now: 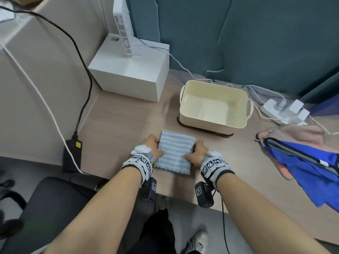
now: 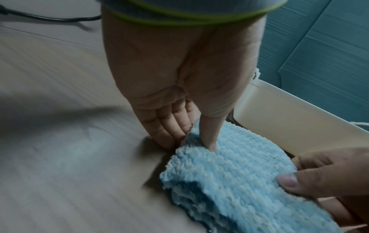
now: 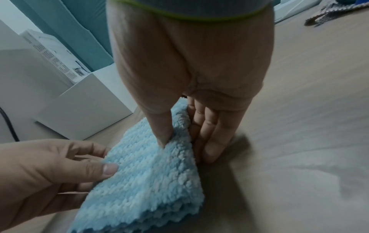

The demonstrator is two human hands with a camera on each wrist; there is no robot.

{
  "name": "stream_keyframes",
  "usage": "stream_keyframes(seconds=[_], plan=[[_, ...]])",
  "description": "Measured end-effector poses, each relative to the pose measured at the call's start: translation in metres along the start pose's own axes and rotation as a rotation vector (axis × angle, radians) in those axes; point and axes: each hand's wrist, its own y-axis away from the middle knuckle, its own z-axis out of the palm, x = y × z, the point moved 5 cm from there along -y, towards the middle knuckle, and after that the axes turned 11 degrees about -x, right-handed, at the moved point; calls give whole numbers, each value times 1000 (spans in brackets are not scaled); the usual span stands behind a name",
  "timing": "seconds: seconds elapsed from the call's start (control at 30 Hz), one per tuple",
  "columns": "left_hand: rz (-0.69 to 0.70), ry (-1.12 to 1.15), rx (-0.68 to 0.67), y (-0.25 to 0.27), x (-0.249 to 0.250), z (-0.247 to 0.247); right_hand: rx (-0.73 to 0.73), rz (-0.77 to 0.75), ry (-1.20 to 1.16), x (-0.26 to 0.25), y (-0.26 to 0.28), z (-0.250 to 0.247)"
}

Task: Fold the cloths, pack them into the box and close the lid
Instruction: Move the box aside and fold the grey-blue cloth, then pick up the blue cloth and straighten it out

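A folded light-blue fluffy cloth lies on the wooden table in front of me. My left hand pinches its left edge, thumb on top and fingers down at the side. My right hand pinches the right edge the same way, as the right wrist view shows with the thumb pressed into the cloth. The cream box stands open and empty just beyond the cloth, on a dark rim or tray.
A pink cloth and a bright blue cloth lie heaped at the right, with a dark bar across them. A white box with a router stands at the back left. A power strip and cables lie behind the cream box.
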Motion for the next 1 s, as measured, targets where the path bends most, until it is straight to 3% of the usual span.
stream_keyframes(seconds=[0.13, 0.3, 0.43, 0.53, 0.7, 0.83, 1.0], plan=[[-4, 35, 3, -25, -6, -12, 44, 31, 52, -12, 3, -12], [108, -7, -28, 4, 56, -29, 84, 105, 153, -8, 25, -40], [192, -100, -83, 6, 116, -7, 85, 221, 215, 28, 54, -74], [229, -217, -147, 5, 163, 36, 105, 276, 276, 69, 77, -106], [360, -341, -329, 30, 243, 119, 272, 298, 230, 151, 94, -161], [443, -426, -278, 32, 306, 179, 285, 170, 80, 199, 103, -209], [538, -422, -113, 24, 378, 228, 332, 61, -2, 257, 117, -270]])
